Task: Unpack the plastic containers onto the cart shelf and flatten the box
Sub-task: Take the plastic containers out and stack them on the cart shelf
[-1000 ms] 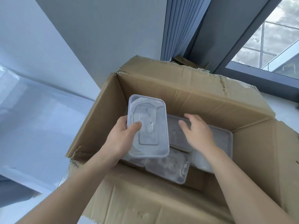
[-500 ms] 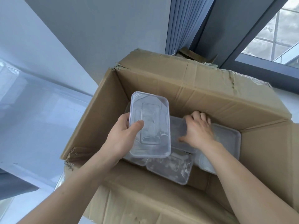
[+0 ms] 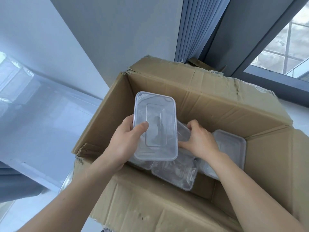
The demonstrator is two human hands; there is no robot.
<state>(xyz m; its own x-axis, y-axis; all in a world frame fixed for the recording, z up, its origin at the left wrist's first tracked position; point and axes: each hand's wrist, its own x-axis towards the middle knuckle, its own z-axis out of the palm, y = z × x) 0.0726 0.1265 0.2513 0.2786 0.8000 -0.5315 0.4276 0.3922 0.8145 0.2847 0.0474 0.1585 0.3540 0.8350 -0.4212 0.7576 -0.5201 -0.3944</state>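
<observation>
Grey wall (image 3: 117,30) and a pleated blue curtain (image 3: 195,27) stand behind the scene, with a window (image 3: 284,47) at the upper right and a pale glossy floor (image 3: 41,123) at the left.

Our left hand (image 3: 123,143) grips a clear lidded container (image 3: 155,128) by its near left corner. The thumb lies on the lid and the fingers are curled round the left edge. We hold this container flat above the open cardboard box (image 3: 217,104), over its left part.

Our right hand (image 3: 200,141) is lower, inside the box. Its fingers are curled over the far edge of a second container (image 3: 183,134) and the thumb is at the near side, so it grips it. This second container lies tilted, partly under the one in the left hand.

Around the hands, more clear containers rest in the box. A third container (image 3: 175,174) lies just in front of the right hand, near the front wall. A fourth container (image 3: 232,144) lies to the right of the right wrist, close to the right wall. How many lie beneath them we cannot tell. The box flaps are folded outward, and the far flap has a torn edge.
</observation>
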